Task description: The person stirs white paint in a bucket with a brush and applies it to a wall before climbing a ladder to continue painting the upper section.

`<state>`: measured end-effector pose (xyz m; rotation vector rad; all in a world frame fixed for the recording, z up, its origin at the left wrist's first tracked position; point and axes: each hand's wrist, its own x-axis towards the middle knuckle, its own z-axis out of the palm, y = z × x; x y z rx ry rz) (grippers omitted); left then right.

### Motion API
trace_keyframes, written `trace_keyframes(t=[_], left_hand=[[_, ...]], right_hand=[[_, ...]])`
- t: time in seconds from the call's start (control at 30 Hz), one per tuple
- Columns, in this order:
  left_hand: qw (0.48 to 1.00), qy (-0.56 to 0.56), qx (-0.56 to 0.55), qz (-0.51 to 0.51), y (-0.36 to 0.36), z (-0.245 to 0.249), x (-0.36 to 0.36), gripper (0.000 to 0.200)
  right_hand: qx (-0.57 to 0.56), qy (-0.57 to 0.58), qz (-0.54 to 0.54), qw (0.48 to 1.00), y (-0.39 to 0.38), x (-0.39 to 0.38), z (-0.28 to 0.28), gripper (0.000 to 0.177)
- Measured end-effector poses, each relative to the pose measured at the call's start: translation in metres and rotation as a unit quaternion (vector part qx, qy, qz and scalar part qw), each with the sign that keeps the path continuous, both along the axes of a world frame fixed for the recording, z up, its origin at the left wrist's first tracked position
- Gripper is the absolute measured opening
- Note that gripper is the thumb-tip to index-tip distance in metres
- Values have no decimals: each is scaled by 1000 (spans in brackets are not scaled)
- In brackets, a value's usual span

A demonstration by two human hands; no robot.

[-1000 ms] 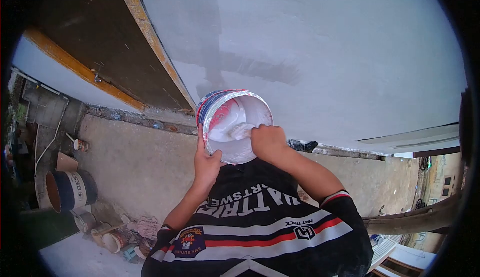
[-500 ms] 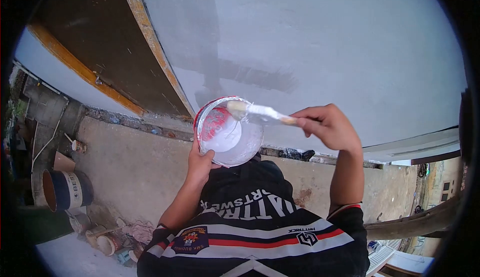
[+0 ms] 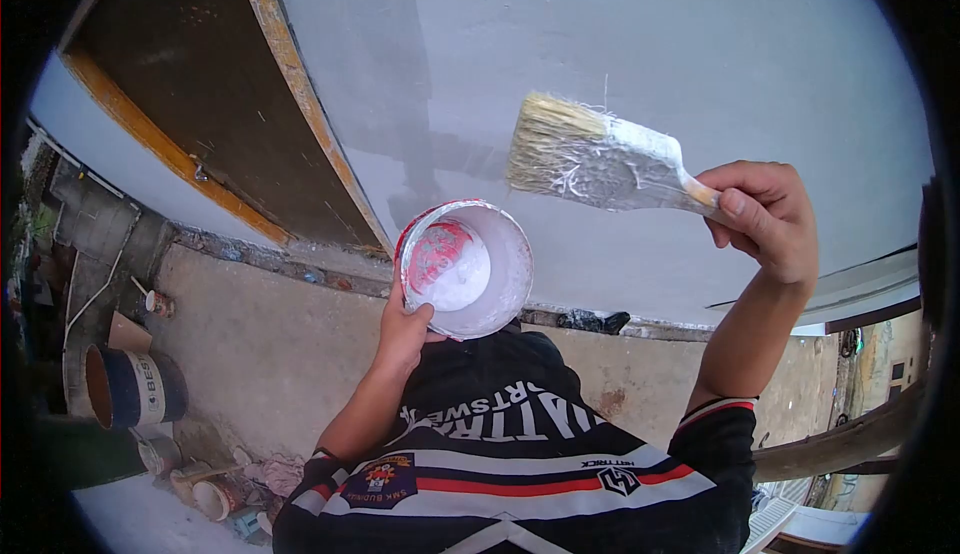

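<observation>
My left hand (image 3: 405, 332) grips the near left side of a paint bucket (image 3: 512, 289), its thumb over the rim. White paint (image 3: 465, 282) covers part of the bucket's bottom, and a red patch shows beside it. Up to the right, my right hand (image 3: 765, 216) is closed around the handle of a wide paintbrush (image 3: 610, 159). Pale bristles on the brush point left, and its ferrule is smeared with white paint. The brush is above the bucket and apart from it, in front of the pale wall (image 3: 640, 34), which has a darker grey patch.
A dark door (image 3: 200, 84) with a worn yellow frame (image 3: 300, 74) stands at the left. On the concrete floor (image 3: 260, 324) are a dark blue drum (image 3: 175, 389), a small can (image 3: 158, 302) and a heap of cans and rags (image 3: 225, 494). A curved wooden beam (image 3: 850, 449) is at the right.
The paintbrush has come out from over the bucket, moving up and to the right with my right hand. It looks larger and closer now. The bucket has barely shifted.
</observation>
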<state>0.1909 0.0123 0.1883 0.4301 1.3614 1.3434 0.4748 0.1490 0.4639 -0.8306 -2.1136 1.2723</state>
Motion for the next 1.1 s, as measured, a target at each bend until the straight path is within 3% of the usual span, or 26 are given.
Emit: trace_keyframes(t=[0.1, 0.17, 0.23, 0.3, 0.37, 0.47, 0.57, 0.6, 0.9, 1.0, 1.1], left_hand=[[1000, -2, 5, 0, 0, 2, 2, 74], [1000, 2, -1, -1, 0, 1, 3, 75], [1000, -3, -6, -2, 0, -1, 1, 78], [1000, -18, -12, -9, 1, -2, 1, 84], [1000, -5, -17, -6, 2, 3, 5, 79], [1000, -3, -18, 0, 3, 1, 9, 76], [1000, -5, -18, 1, 1, -8, 12, 76], [1000, -6, -15, 0, 2, -10, 13, 76], [999, -3, -37, -21, 6, -14, 11, 76], [999, -20, -18, -16, 8, -21, 14, 88], [999, 2, -29, -13, 9, -19, 15, 77]], right_hand=[[18, -48, -6, 999, 0, -3, -12, 25], [3, -152, -21, 988, 1, -17, -38, 20], [-7, -277, 29, 961, 2, -44, -85, 20], [66, -269, 124, 953, 4, -57, -168, 23], [57, -351, 121, 927, -4, -77, -218, 24], [109, -486, 31, 867, -28, -116, -228, 21], [69, -471, 92, 875, -17, -126, -228, 19], [127, -482, 93, 862, -19, -129, -228, 23], [146, -513, 95, 841, -12, -159, -233, 22], [129, -521, 121, 835, -12, -154, -222, 21], [167, -521, 93, 832, -10, -155, -227, 22]])
